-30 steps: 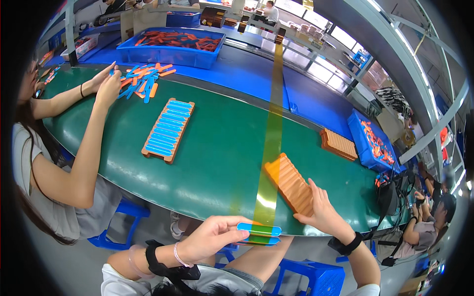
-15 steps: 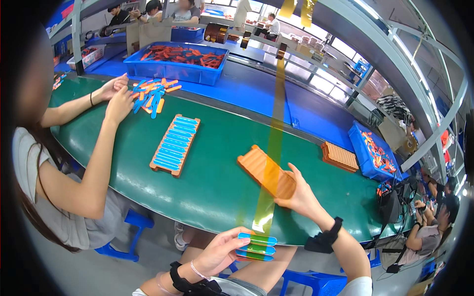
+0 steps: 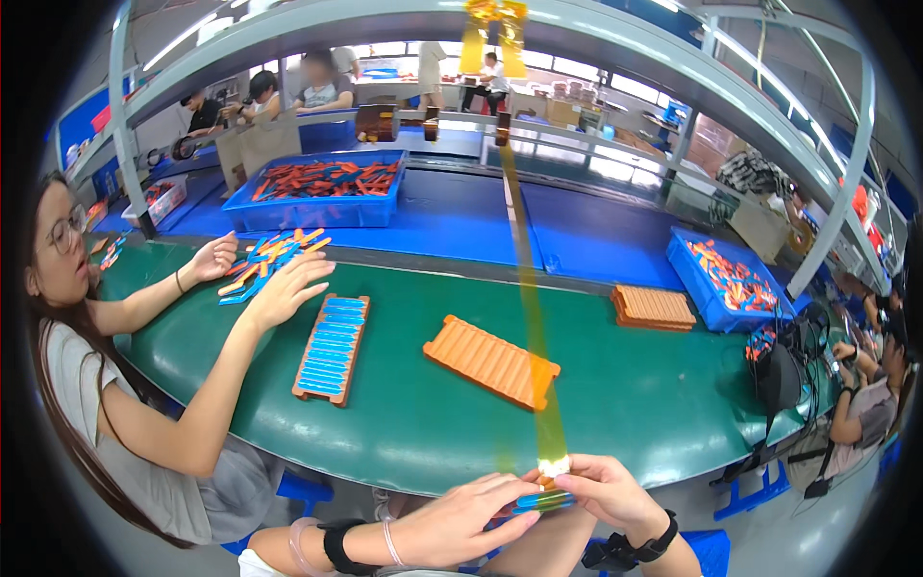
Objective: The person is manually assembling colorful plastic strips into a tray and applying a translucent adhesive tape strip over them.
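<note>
My left hand (image 3: 473,517) is closed on a small bundle of blue strips (image 3: 535,501) at the front edge of the green table. From the other side my right hand (image 3: 608,492) pinches the bundle's end, where a bit of orange shows by the fingertips. A translucent amber tape (image 3: 549,435) comes down from a roll (image 3: 502,129) on the rail and meets the bundle between my hands. Fingers partly hide the strips. Beyond my hands an orange grooved tray (image 3: 478,356) lies slantwise, its grooves bare, partly under the tape.
Left of it stands another tray (image 3: 306,387) filled with blue strips. A co-worker's hands (image 3: 288,288) are over a pile of blue and orange strips (image 3: 252,272). Stacked trays (image 3: 654,308) and a blue bin (image 3: 688,279) stand right; a larger blue bin (image 3: 308,213) stands behind.
My right hand has let go of the orange grooved tray and come back to the strips in my left hand. The tray now lies on the table. The view has tilted up.
</note>
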`<state>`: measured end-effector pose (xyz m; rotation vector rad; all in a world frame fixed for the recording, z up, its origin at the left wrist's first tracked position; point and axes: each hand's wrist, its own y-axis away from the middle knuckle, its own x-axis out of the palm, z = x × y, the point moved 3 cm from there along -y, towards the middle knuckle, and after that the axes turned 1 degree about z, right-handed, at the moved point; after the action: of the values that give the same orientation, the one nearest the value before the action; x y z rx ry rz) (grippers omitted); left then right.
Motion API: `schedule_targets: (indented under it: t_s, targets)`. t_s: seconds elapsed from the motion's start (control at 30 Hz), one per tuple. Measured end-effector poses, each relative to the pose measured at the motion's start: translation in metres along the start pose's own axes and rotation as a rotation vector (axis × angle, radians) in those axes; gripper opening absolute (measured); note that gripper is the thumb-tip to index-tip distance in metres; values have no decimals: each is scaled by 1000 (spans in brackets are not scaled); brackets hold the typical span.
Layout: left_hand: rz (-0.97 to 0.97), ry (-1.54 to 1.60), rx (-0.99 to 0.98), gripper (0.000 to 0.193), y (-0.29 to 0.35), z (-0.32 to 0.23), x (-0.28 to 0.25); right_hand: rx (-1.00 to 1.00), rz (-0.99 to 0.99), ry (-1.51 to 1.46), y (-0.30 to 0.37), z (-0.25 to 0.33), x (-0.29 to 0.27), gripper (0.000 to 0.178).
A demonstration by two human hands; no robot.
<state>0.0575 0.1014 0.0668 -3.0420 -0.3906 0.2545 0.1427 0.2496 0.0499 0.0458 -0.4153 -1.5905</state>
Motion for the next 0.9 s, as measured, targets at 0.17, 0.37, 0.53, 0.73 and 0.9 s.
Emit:
schedule_targets:
  t_s: [0.17,0.37,0.53,0.73,0.9]
  targets:
    - [10,-1146,-14,24,-35,-10,-29,-79,-53,-201,6,-26,-21,25]
    - [86,-1580,273,71,-113,55,-54,-79,-87,-321,14,-39,-34,31]
    - [385,-1407,38,86,-154,48,-62,-133,-104,-418,19,-43,-38,36]
    - [324,-1528,-199,109,-181,55,-106,-113,-139,-369,20,-53,-44,38]
    - [221,-1700,-313,109,-193,68,-163,-69,-95,-361,12,-59,-43,38]
